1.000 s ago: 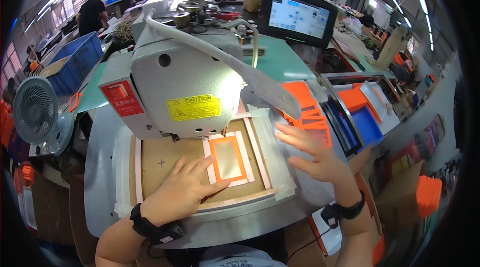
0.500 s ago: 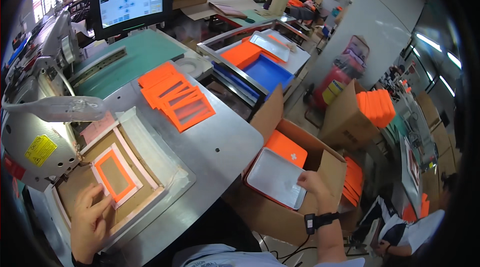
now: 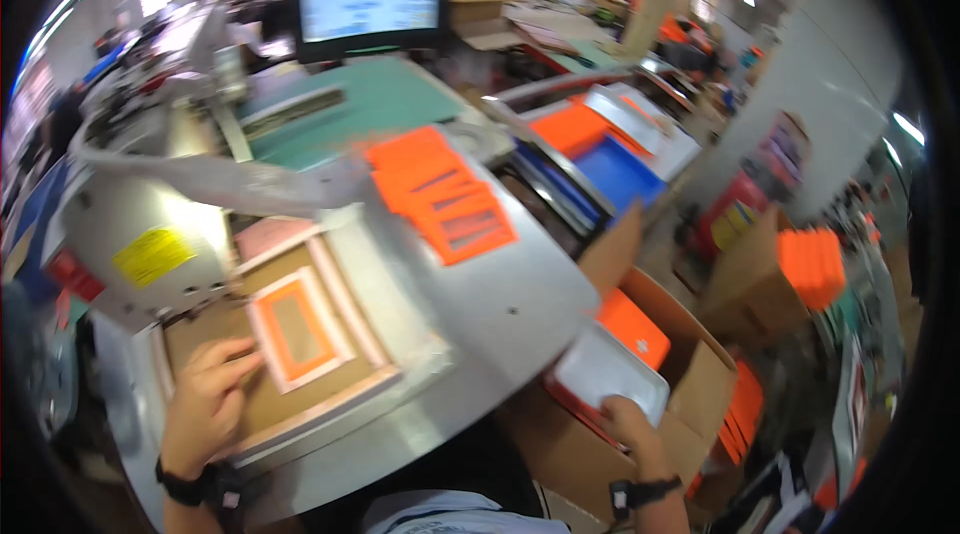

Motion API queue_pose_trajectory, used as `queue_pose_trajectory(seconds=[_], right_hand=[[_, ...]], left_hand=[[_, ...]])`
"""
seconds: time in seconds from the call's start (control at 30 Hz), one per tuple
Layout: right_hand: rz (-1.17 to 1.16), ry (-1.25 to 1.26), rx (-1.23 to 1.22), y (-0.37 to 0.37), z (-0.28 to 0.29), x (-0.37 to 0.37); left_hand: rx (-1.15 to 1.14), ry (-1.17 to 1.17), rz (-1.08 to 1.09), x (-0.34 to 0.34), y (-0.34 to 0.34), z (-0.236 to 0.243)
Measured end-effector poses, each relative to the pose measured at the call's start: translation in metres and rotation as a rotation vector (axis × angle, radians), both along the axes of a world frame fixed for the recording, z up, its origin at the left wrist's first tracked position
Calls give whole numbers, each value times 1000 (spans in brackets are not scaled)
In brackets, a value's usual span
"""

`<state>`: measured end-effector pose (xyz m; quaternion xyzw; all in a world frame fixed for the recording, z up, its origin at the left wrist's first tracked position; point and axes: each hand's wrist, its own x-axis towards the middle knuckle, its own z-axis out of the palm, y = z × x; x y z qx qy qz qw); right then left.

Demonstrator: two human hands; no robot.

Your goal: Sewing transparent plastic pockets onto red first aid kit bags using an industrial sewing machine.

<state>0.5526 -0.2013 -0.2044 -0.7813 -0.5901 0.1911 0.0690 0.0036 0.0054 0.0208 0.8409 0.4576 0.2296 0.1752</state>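
My left hand (image 3: 212,402) rests over the brown base plate of a pale-edged template (image 3: 375,384) on the sewing machine bed. Its fingers are stretched out, tips at the edge of a white inner frame (image 3: 340,342) around an orange rectangular border (image 3: 322,350). On the right, my right hand (image 3: 630,422) is over the near edge of a shallow grey tray (image 3: 610,369), fingers closed; anything between them is too small and blurred to make out. The tray lies on an open carton (image 3: 690,404) beside an orange piece with a white cross (image 3: 635,329).
The machine head (image 3: 150,224) stands just beyond my left hand. Orange window-cut pieces (image 3: 445,199) lie stacked on the metal table (image 3: 510,334). Behind are a monitor (image 3: 370,4), a blue tray (image 3: 620,172) and a carton (image 3: 745,269) with orange pieces.
The view has swung left, blurring the picture. My left hand's fingers have drawn closer together beside the white frame. My right hand has shifted toward the tray's near edge.
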Motion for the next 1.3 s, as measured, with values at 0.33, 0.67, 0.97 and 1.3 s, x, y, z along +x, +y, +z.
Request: queue_pose_trajectory(seconds=[0.33, 0.67, 0.97, 1.3], right_hand=[[-449, 232, 596, -22, 191, 67], [-26, 1731, 920, 80, 210, -47], [-113, 2146, 642, 117, 152, -157], [225, 1349, 576, 136, 183, -167]], left_hand=[[-28, -26, -20, -18, -7, 2], [-105, -185, -112, -6, -17, 16], [-418, -541, -124, 20, -40, 18], [-206, -247, -72, 5, -109, 108]])
